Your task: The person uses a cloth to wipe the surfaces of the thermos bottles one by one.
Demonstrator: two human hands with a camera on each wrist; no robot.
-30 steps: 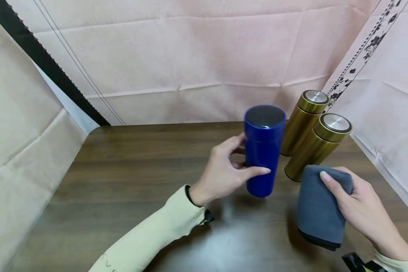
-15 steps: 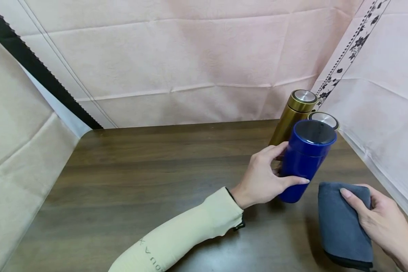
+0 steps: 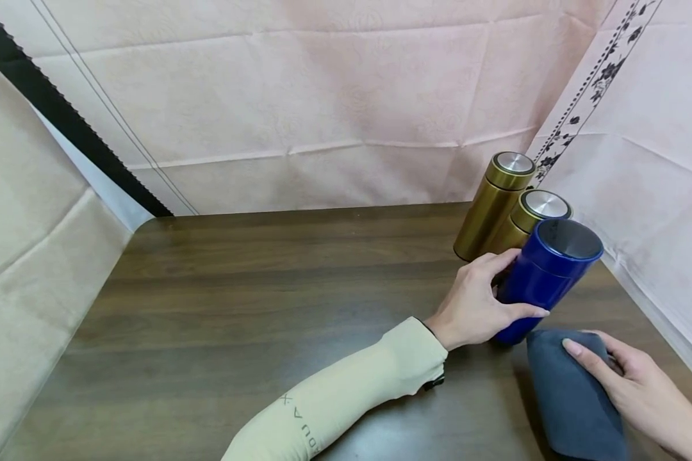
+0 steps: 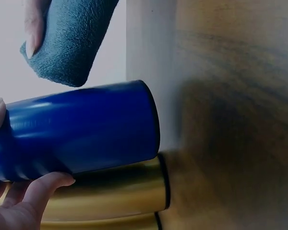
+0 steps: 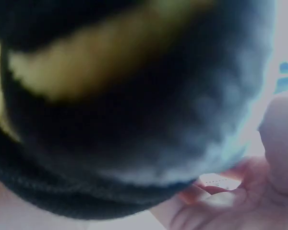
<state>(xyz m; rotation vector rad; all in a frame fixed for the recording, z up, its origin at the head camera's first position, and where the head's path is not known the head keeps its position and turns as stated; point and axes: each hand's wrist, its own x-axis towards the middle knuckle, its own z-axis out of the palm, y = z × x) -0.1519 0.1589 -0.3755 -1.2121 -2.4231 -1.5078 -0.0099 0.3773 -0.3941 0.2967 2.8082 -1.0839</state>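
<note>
My left hand (image 3: 477,306) grips a glossy blue thermos bottle (image 3: 544,272) with a dark top, thumb across its near side. The bottle is close to the tabletop; I cannot tell whether its base touches. Two gold thermos bottles stand behind it, the far one (image 3: 490,211) largely visible and the nearer one (image 3: 521,224) partly hidden by the blue one. In my right hand (image 3: 634,378) a folded dark grey cloth (image 3: 576,397) is held, thumb on top, just in front of the blue bottle. The left wrist view shows the cloth (image 4: 74,43) apart from the blue bottle (image 4: 86,127).
The brown wooden table (image 3: 236,307) extends to the left. Pale pink fabric (image 3: 294,109) hangs along its back edge, and white fabric (image 3: 657,192) borders the right side close to the bottles. A blurred dark band (image 5: 110,134) covers much of the right wrist view.
My left hand has carried the blue bottle to the right, in front of the nearer gold bottle, tilting it more. My right hand has moved lower with the cloth.
</note>
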